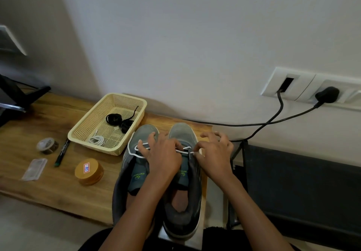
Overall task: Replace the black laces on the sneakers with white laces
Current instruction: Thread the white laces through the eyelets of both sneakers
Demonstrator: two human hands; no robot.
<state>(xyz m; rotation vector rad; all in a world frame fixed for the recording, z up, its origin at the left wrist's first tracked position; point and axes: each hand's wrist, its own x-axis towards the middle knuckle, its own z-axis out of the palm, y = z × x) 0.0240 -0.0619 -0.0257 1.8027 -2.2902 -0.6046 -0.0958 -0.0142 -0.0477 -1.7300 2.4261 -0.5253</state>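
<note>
The left grip (pixel 162 154) lies palm down across the laced part of the two grey sneakers, fingers curled over the white lace (pixel 185 150), forefinger reaching towards the toe of the left sneaker (pixel 145 131). A loop of the same lace shows just left of this grip. The right grip (pixel 213 149) is at the outer edge of the right sneaker (pixel 181 131). Its thumb and forefinger are pinched narrow on the lace end and its other fingers are lifted and spread. The short stretch of lace between the two grips runs across the right sneaker's front eyelets.

Both sneakers stand side by side on the wooden table (pixel 48 182), toes pointing away from the grips and heels towards the person. Beyond and left of the left grip sits a cream basket (pixel 97 148) holding a coiled black lace (pixel 115 118) and a bundled white lace (pixel 96 140). Further left of it lie a marker (pixel 62 153), a roll of tape (pixel 47 145) and a small clear bag (pixel 35 169). A round wooden box (pixel 89 171) stands nearer. Beyond the right grip a black plug (pixel 327 94) sits in the wall socket.
</note>
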